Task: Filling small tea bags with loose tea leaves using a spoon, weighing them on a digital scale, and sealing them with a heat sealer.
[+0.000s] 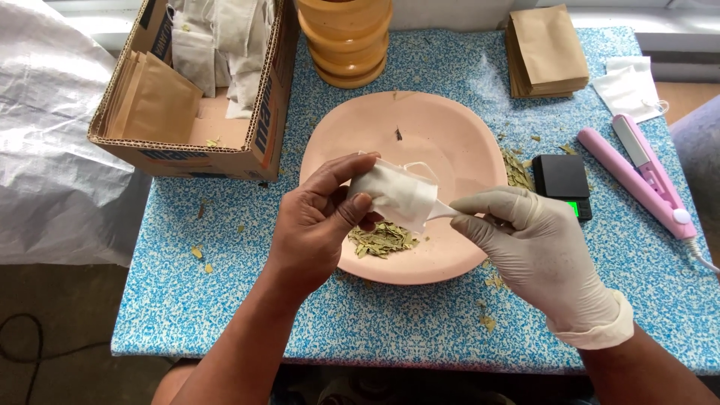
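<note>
Blue-and-white speckled table (pixel 225 300), strewn with leaf bits, a white woven sack (pixel 52 135) slumped off its left edge. At the far-left corner, a cardboard box (pixel 259 142) stuffed with brown pouches and white filter bags; at the far edge, stacked yellow bowls (pixel 346 37) and a pile of brown paper pouches (pixel 547 49). Mid-table, a wide pink basin (pixel 420 127) holding a small heap of dried leaves (pixel 384 238) near its front rim. Toward the right edge, a pink heat sealer (pixel 637 176), then a small black pocket scale (pixel 562 180). Over the basin, a white filter bag (pixel 394 193): bare left hand (pixel 315 221) closed round its body, thumb and fingers pressed in; gloved right hand (pixel 529 240) pinching its drawn-out corner. Likely risks: too hard a tug tearing the thin corner, or a tilted mouth spilling leaves past the rim onto the table.
</note>
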